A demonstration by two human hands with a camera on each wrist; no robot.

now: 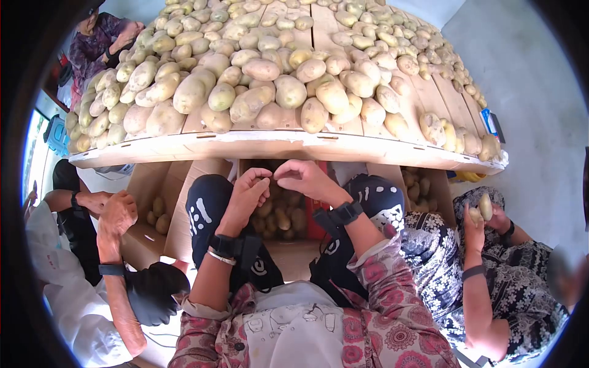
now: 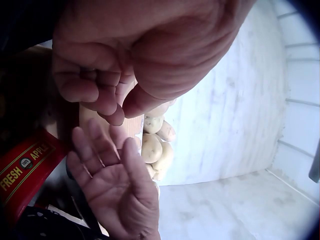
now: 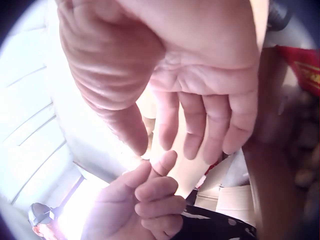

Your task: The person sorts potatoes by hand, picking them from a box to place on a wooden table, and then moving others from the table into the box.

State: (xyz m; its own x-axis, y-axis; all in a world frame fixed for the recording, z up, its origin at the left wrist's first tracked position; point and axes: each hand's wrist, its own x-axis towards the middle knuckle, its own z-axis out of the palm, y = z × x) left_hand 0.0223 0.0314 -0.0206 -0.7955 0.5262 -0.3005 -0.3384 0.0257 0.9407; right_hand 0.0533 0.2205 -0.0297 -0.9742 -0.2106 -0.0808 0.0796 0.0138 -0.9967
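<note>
Both hands are raised between the knees, just below the front edge of the potato-covered table (image 1: 294,146), close together and apart from any potato. The left hand (image 1: 248,195) has its fingers curled and holds nothing; in the left wrist view the thumb of this left hand (image 2: 150,55) lies near the index fingertip. The right hand (image 1: 310,181) faces it, empty, its fingers loosely bent. In the right wrist view the right hand (image 3: 175,60) hangs with relaxed, fairly straight fingers above the left hand (image 3: 132,205).
Potatoes (image 1: 289,92) cover the sloping table top. Beneath its edge stand cardboard boxes holding potatoes (image 1: 282,219), with a red carton (image 1: 315,214) beside the middle one. People sit at left (image 1: 76,276) and right (image 1: 503,288); the right one holds potatoes. Another person (image 1: 98,49) is at the back left.
</note>
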